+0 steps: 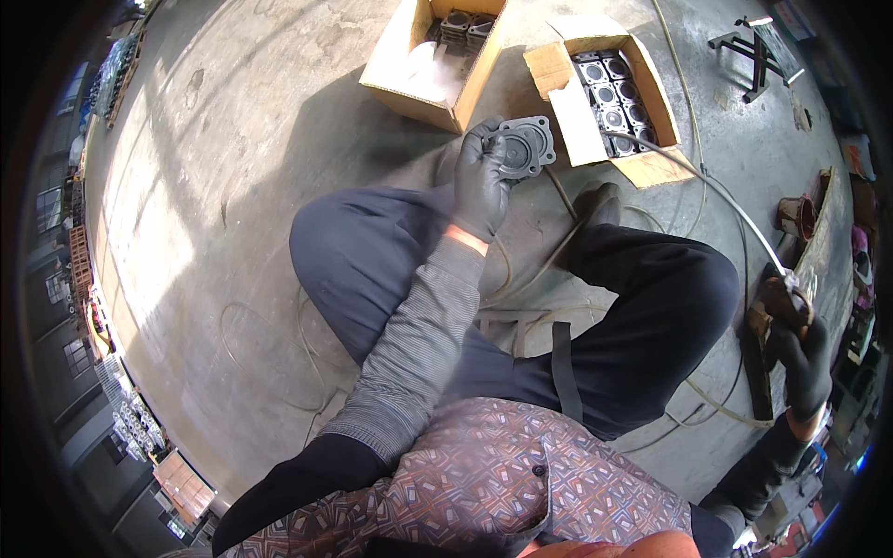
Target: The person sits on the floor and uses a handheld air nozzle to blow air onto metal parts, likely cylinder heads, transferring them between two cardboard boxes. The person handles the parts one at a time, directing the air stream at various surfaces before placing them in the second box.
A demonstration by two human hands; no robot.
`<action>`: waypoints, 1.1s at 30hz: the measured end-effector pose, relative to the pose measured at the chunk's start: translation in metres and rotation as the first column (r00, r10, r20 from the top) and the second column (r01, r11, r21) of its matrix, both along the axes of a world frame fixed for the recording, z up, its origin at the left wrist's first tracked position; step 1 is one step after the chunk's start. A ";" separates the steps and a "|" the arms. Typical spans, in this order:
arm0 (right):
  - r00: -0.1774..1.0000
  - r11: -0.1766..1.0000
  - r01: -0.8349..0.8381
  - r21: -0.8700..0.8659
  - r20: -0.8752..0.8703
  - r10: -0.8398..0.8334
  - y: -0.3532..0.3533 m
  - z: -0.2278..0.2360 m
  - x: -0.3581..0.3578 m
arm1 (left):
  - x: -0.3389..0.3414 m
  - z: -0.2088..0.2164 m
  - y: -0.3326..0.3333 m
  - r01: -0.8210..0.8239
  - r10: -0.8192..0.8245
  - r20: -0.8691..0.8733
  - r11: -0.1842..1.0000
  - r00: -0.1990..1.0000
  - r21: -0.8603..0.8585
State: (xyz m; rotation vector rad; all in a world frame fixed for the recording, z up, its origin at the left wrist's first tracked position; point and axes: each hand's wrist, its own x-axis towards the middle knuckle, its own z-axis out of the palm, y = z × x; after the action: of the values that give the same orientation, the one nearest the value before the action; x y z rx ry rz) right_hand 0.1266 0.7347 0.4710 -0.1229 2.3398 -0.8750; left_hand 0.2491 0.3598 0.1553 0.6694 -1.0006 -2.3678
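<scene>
1. At our far left, stacked goods stand along the edge of the room; any lettering there is too small for us to read.
2. The grey concrete floor is stained and partly sunlit.
3. An open carton holds dark square parts and something pale.
4. Our gloved left hand grasps overlapping dark metal plates near this carton. Their round, ringed faces turn up toward us; the overlapping group's long axis slants from lower left to upper right.
5. A second open carton, flaps spread, holds rows of similar parts.
6. A thin pale tube slants from lower right to upper left, pointing toward the second carton.
7. A black stand occupies the floor farther off.
8. Our gloved right hand is clenched around the tube's lower end.
</scene>
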 end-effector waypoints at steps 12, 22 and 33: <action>0.993 0.993 -0.117 -0.007 0.021 0.118 -0.022 -0.045 -0.002 | 0.004 -0.025 0.001 -0.019 0.027 0.209 0.999 0.978 -0.041; 0.985 0.985 -0.171 0.029 0.039 0.170 -0.025 -0.058 -0.012 | 0.003 -0.004 0.002 -0.021 0.080 0.284 0.979 0.956 -0.203; 0.959 0.967 -0.232 -0.104 -0.192 0.210 -0.080 -0.085 -0.038 | -0.013 0.090 0.043 0.189 -0.131 0.165 0.892 0.978 -0.410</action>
State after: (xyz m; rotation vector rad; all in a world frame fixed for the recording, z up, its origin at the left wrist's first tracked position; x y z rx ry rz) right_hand 0.0888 0.6547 0.3863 -0.5269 2.3751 -0.9296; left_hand 0.2360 0.4027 0.2453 0.5974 -1.6261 -2.1465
